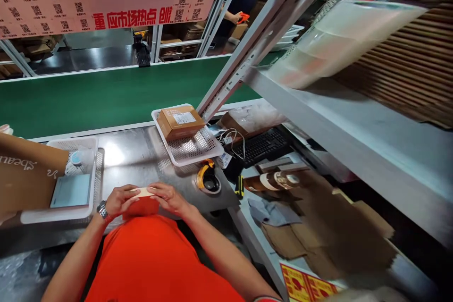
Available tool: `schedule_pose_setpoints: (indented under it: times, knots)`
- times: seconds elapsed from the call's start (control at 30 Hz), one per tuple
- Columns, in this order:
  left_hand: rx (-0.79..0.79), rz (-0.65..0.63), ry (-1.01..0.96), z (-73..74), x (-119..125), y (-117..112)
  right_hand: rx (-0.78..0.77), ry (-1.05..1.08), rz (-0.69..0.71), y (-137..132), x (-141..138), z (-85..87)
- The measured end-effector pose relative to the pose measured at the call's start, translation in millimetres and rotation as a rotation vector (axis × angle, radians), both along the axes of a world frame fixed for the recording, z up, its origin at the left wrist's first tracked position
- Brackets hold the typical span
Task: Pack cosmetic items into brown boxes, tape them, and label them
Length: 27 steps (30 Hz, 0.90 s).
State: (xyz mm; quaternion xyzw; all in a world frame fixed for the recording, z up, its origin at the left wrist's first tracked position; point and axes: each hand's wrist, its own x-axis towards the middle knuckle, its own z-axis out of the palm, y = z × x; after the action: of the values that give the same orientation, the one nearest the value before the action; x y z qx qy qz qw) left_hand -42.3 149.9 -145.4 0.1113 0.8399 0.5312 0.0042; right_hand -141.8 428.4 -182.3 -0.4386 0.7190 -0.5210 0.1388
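Close to my orange shirt, at the bench's near edge, a small orange-red box (pixel 141 206) with a pale upper edge is held between both hands. My left hand (pixel 122 199), with a metal watch at the wrist, is closed on its left end. Fingers of my right hand (pixel 168 197) grip the right end. Most of the box's lower part blends with the shirt, so its full shape is hard to make out. Right of my hands, a tape dispenser (pixel 208 178) lies on the metal bench (pixel 122 151).
A white basket (pixel 177 163) holds a brown carton (pixel 180 122). At left, another basket (pixel 94 170) holds a pale blue box (pixel 71 191), with a large carton (pixel 28 174) over it. Beyond runs a green conveyor (pixel 106 99). A slanted shelf post (pixel 247 56) stands right; a co-worker (pixel 244 0) is behind.
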Motion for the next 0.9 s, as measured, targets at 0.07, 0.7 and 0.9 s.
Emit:
schedule_pose_setpoints:
  times: [0.07, 0.7, 0.9]
  knots:
    - [0.005, 0.026, -0.001, -5.2, -1, 2, -0.008, -0.006, -0.015, -1, -1, -2.7]
    - [0.175, 0.263, 0.001, -25.9, 4, -7, -0.063, -0.517, -0.387, -8, 5, -33.9]
    - [0.373, 0.558, -0.161, -24.0, 13, -28, 0.061, -0.743, -0.282, -31, 11, -39.5]
